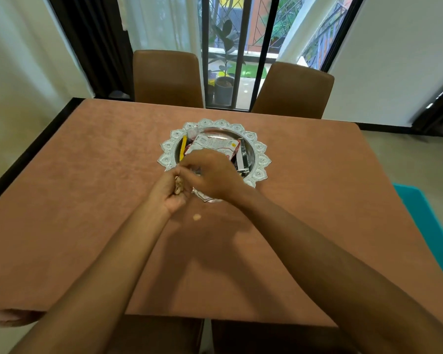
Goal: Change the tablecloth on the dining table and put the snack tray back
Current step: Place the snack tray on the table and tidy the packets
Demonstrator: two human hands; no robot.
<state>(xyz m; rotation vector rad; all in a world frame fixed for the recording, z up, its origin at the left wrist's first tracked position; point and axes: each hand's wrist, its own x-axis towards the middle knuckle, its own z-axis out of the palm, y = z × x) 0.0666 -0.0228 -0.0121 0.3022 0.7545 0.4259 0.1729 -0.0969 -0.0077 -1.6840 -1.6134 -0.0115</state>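
Note:
A brown tablecloth (pixel 87 200) covers the dining table. At its middle stands a silver snack tray (pixel 260 149) with a scalloped rim, holding several snack packets (pixel 215 145). My left hand (pixel 169 190) is cupped at the tray's near left edge with small pale nuts (pixel 178 186) in its palm. My right hand (pixel 212 175) reaches over the tray's near side, fingers pinched toward the left palm; what they pinch is hidden. One loose nut (pixel 197 217) lies on the cloth just in front of my hands.
Two brown chairs (pixel 168 77) (pixel 292 90) stand at the table's far side, before a barred window. More chair backs (pixel 241 338) sit at the near edge. A teal object (pixel 430 226) is on the floor at the right.

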